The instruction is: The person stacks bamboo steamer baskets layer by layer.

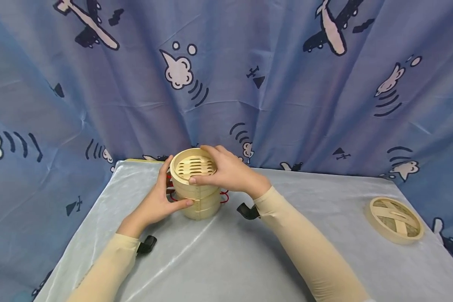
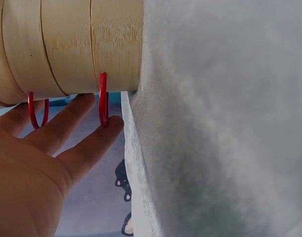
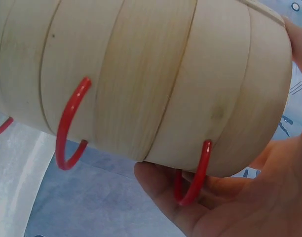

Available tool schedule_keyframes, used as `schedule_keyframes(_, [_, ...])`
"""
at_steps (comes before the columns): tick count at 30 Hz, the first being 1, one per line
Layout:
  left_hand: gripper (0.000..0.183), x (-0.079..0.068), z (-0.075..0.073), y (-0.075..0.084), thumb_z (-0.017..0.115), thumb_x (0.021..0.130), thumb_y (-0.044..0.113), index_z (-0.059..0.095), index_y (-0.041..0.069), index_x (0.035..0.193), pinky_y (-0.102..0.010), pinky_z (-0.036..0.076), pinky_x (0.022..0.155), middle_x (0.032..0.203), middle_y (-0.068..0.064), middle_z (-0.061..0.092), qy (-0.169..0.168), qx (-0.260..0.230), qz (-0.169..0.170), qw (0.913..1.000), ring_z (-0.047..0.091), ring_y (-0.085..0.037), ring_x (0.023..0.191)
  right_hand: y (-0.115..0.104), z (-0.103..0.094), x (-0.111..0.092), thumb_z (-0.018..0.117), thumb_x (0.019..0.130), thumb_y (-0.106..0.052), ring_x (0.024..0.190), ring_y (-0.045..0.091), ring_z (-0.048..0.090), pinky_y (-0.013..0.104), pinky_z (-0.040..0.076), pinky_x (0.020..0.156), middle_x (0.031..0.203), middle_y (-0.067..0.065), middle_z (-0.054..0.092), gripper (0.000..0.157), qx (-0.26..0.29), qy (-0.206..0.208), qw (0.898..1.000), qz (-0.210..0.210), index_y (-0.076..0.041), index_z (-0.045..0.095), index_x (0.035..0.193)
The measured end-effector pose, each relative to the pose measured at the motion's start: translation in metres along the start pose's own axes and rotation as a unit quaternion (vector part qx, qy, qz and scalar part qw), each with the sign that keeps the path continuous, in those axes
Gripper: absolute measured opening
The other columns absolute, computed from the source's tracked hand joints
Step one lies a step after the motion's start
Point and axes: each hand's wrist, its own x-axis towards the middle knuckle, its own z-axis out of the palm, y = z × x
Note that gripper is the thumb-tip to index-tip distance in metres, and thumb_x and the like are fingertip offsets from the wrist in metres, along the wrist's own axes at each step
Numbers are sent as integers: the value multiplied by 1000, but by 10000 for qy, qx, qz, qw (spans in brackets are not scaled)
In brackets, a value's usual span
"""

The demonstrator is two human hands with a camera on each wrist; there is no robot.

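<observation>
A stack of round bamboo steamer baskets (image 1: 200,208) stands upright on the table, left of the middle in the head view. My right hand (image 1: 232,171) grips the top steamer basket (image 1: 183,184) by its rim, thumb at the front and fingers at the far side. Inside it a slatted bottom (image 1: 194,166) shows. On the stack's left side my left hand (image 1: 154,206) holds the baskets, its thumb across the front. Red loop handles (image 2: 103,98) stick out beside its fingers in the left wrist view. The right wrist view shows a red loop (image 3: 205,163) close to the right fingers.
A round bamboo lid (image 1: 383,228) with crossed strips lies at the table's right side. Pale cloth covers the table (image 1: 196,268). Behind its far edge hangs a blue curtain (image 1: 226,75) printed with planes. Black devices (image 1: 248,212) sit at both wrists.
</observation>
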Motion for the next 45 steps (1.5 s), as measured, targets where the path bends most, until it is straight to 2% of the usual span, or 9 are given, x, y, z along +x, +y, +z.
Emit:
schedule_keyframes(11, [133, -3, 1, 1, 96, 87, 19, -2, 48, 173, -57, 55, 99, 160, -11, 45, 56, -82, -22, 9999, 61, -36, 128, 4, 1, 0, 81, 86, -73, 140, 26, 53, 51, 47, 115, 155, 13, 55, 111, -11, 232, 9995, -205, -8, 42, 168])
schedule_keyframes(17, [133, -3, 2, -2, 95, 88, 21, -3, 50, 172, -58, 56, 98, 162, -12, 43, 7, -47, -16, 10000, 62, -36, 128, 15, -3, -15, 76, 92, -73, 138, 25, 57, 52, 52, 109, 158, 9, 53, 103, 201, 478, 9985, -187, -13, 42, 168])
schedule_keyframes(21, [134, -4, 2, -2, 96, 87, 20, -2, 51, 172, -59, 55, 98, 158, -13, 46, 35, -47, -14, 10000, 62, -35, 127, 28, -7, -27, 69, 92, -80, 138, 28, 57, 52, 54, 107, 161, 7, 50, 104, 362, 646, 9972, -137, -14, 42, 168])
schedule_keyframes(26, [135, -3, 0, -1, 96, 86, 18, -2, 51, 172, -57, 56, 95, 153, -14, 50, 65, 0, 29, 10000, 63, -35, 124, 48, -11, -39, 65, 89, -87, 138, 29, 55, 52, 52, 109, 162, 7, 50, 110, 420, 843, 9956, 32, -14, 42, 168])
schedule_keyframes(32, [135, -2, 0, -1, 96, 86, 16, -2, 51, 173, -56, 57, 96, 151, -15, 52, 66, 9, 84, 9999, 63, -33, 124, 72, -9, -53, 75, 94, -71, 142, 28, 53, 49, 52, 109, 164, 5, 48, 98, 427, 911, 9945, 287, -15, 43, 168])
schedule_keyframes(35, [135, -2, 1, 0, 96, 86, 16, -2, 50, 173, -57, 57, 96, 151, -15, 52, 35, 22, 116, 9999, 63, -32, 123, 82, -12, -63, 76, 95, -69, 144, 29, 52, 49, 51, 111, 166, 4, 46, 95, 397, 935, 9938, 463, -18, 43, 168])
schedule_keyframes(38, [135, -2, 2, 0, 96, 86, 17, -2, 49, 173, -57, 57, 95, 151, -15, 52, 18, 32, 113, 9999, 63, -33, 123, 92, -15, -74, 74, 95, -71, 142, 30, 53, 52, 51, 110, 166, 5, 45, 96, 310, 965, 9927, 659, -20, 41, 169])
schedule_keyframes(42, [135, -2, 2, 0, 96, 86, 17, -2, 51, 172, -57, 56, 96, 151, -14, 51, 12, 39, 46, 10000, 63, -35, 124, 105, -22, -89, 72, 97, -69, 136, 34, 54, 57, 50, 109, 166, 8, 44, 95, 201, 955, 9911, 910, -17, 39, 170])
schedule_keyframes(45, [135, -1, 2, 0, 96, 86, 18, -2, 51, 172, -58, 56, 97, 151, -15, 52, 14, 35, 15, 10000, 62, -35, 125, 116, -26, -99, 70, 99, -70, 140, 36, 52, 59, 48, 111, 168, 12, 41, 98, 194, 914, 9898, 1076, -15, 34, 172])
